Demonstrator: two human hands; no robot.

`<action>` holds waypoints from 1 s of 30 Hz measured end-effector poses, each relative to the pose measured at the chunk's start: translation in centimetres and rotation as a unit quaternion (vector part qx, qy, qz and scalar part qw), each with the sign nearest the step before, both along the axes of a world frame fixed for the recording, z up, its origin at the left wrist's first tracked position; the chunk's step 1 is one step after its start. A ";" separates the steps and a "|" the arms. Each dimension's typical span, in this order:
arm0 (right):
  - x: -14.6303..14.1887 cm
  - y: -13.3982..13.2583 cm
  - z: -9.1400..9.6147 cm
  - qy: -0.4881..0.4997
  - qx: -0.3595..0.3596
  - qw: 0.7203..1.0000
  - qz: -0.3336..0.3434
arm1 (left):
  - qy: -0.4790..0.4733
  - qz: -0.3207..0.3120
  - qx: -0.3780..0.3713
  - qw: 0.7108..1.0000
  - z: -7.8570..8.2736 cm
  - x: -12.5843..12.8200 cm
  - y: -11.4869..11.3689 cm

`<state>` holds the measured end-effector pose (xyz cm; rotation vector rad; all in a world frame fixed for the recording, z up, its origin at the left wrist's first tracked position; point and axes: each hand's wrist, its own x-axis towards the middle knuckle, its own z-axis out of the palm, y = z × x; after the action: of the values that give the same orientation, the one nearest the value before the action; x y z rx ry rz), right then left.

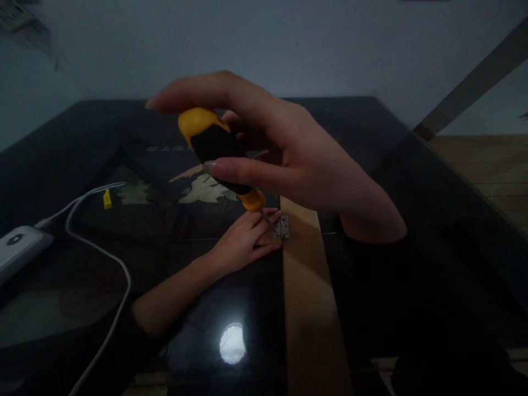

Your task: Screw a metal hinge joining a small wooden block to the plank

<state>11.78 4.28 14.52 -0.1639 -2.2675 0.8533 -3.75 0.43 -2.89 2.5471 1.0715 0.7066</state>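
Note:
My right hand (284, 143) is closed around the yellow-and-black handle of a screwdriver (214, 140), which tilts down to the right. Its shaft ends at the left leaf of a small metal hinge (285, 226); the exact contact at the tip is too small to make out. The hinge's right leaf lies on a long wooden board (309, 297). My left hand (243, 239) rests low beside the hinge, thumb and fingers on either side of a small wooden piece (267, 238) under the left leaf, holding it against the board's edge. The hand covers most of that piece.
A glossy black table (198, 335) with a painted flower pattern (206, 188) lies beneath. At the left are a white power strip (20, 247), a white cable (119, 264) and a yellow tag (107, 199). A pale wall (264, 44) stands behind the table.

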 end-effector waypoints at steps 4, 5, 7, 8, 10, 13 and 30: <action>0.0 -0.2 1.0 0.008 -0.016 1.000 0.015 | 0.000 0.001 0.005 1.000 -0.3 -0.1 0.0; 0.1 -0.2 1.0 0.010 -0.004 1.000 0.026 | 0.003 0.002 0.006 1.000 -0.3 -0.1 0.0; 0.3 -0.1 0.7 0.012 0.023 0.999 0.035 | 0.008 0.003 0.009 1.000 -0.3 0.0 0.0; 0.3 0.1 0.3 0.013 0.036 0.999 0.028 | 0.010 0.004 0.011 1.000 -0.2 0.0 0.0; 0.4 0.3 -0.4 0.007 0.056 0.998 0.000 | 0.007 0.005 0.015 1.000 -0.1 0.2 0.0; 0.2 0.5 -1.0 -0.013 0.055 0.998 -0.039 | 0.005 0.008 0.015 1.000 0.1 0.4 0.0; 0.0 0.2 0.0 0.021 -0.015 0.999 -0.044 | 0.015 -0.007 0.027 1.000 0.0 0.2 0.1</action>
<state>11.81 4.44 14.52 -0.2544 -2.1937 0.8365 -3.51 0.52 -2.93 2.6154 1.0569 0.7046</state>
